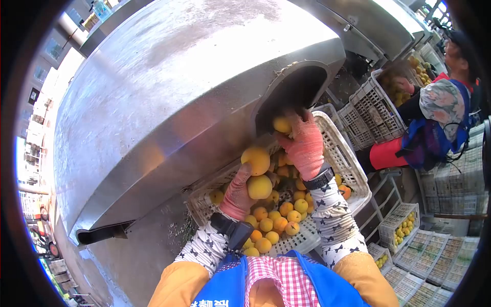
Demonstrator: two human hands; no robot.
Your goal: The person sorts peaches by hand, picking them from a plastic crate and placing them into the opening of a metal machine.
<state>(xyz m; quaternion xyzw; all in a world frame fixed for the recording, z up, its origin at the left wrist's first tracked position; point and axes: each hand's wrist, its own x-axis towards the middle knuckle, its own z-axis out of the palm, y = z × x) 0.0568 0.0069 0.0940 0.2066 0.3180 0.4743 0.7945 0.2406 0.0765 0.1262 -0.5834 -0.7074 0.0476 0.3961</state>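
Note:
My left hand [238, 194], in a pink-red glove, is closed around two yellow peaches: an upper one [255, 161] and a lower one [259, 187]. Both are above a white plastic crate [340, 140] with many peaches [280, 223] in it. My right hand [305, 146], gloved the same way, reaches to the dark oval opening [291, 92] of a metal machine. Its fingers are curled about another peach [282, 125] at the lip of that opening. Fingertips of the right hand are partly lost in shadow.
The big metal housing [169, 66] fills the upper left. At right a person [434, 117] reaches into a tilted crate [365, 105] of fruit. Below that person are a metal rail [378, 204], a small crate of yellow fruit [399, 227] and stacked crates [434, 256].

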